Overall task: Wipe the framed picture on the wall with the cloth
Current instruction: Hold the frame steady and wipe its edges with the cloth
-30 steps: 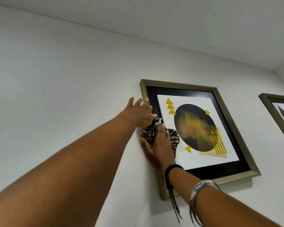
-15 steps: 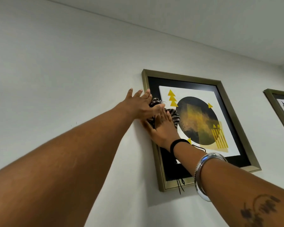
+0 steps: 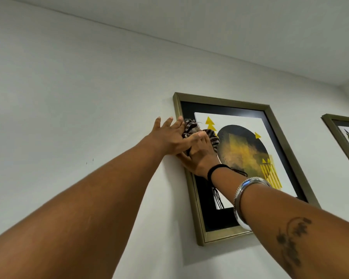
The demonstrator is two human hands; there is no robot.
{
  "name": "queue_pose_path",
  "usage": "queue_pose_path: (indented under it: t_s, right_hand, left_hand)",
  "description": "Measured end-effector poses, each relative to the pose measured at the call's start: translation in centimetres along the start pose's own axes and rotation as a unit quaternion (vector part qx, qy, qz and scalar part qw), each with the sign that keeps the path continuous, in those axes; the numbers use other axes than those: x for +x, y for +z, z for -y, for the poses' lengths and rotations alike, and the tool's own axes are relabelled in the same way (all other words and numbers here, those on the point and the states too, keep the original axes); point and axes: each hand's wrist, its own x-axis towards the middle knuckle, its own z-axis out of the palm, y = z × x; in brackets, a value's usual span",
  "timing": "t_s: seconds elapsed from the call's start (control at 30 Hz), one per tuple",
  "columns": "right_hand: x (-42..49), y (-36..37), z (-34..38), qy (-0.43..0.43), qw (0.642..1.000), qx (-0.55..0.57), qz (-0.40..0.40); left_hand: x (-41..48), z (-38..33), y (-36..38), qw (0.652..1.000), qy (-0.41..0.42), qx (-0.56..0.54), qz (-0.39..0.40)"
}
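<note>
A framed picture (image 3: 278, 125) with a gold-green frame, black mat and a dark circle with yellow shapes hangs on the white wall. My right hand (image 3: 199, 156) presses a striped black-and-white cloth (image 3: 191, 126) against the glass near the picture's upper left. The cloth bunches out above and to the right of the fingers. My left hand (image 3: 167, 135) lies flat with spread fingers on the wall and the frame's left edge, its thumb side overlapping my right hand. My right forearm hides the picture's lower middle.
A second framed picture (image 3: 343, 137) hangs to the right, cut off by the image edge. The ceiling (image 3: 230, 27) meets the wall just above. Bare white wall (image 3: 69, 97) stretches to the left.
My right hand has slid the cloth upward along the left part of the picture, from mid-height to near the top left. My left hand has stayed at the frame's left edge.
</note>
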Motion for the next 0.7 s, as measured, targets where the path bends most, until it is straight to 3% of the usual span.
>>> queue_pose_path:
  t_s: [0.27, 0.37, 0.57, 0.7]
  right_hand:
    - [-5.4, 1.8, 1.0, 0.018, 0.994, 0.107, -0.027]
    - [-8.2, 2.1, 0.9, 0.015, 0.99, 0.141, 0.0]
    - [-15.1, 2.9, 1.2, 0.018, 0.985, 0.169, 0.039]
    - [-20.1, 4.0, 0.2, -0.036, 0.993, 0.11, 0.024]
  left_hand:
    - [-0.3, -0.6, 0.7, 0.999, 0.014, 0.044, -0.023]
    - [-0.4, -0.5, 0.7, 0.997, 0.015, 0.069, -0.018]
    - [-0.6, -0.6, 0.0, 0.991, 0.024, 0.122, 0.04]
    - [-0.6, -1.1, 0.1, 0.988, 0.01, 0.147, 0.054]
